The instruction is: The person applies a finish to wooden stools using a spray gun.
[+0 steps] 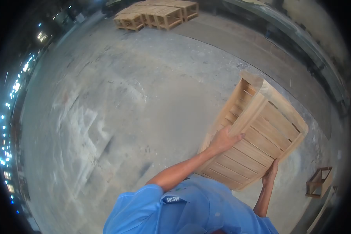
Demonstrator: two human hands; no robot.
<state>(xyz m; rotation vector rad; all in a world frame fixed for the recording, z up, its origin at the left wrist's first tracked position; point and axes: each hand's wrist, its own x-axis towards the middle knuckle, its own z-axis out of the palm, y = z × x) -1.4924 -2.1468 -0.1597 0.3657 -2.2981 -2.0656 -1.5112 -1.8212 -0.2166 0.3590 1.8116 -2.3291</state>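
A slatted wooden panel is being held off the floor, tilted, at about four o'clock in the view. The left hand is being clenched around the panel's middle rail, fingers wrapped over its edge. The right hand is being pressed against the lower right edge of the panel, grasping it from beneath. A blue shirt is being worn, seen at six o'clock. Wooden frames are being kept in rows at twelve o'clock, well apart from the panel. A small wooden stool is lying near the right hand, at four o'clock.
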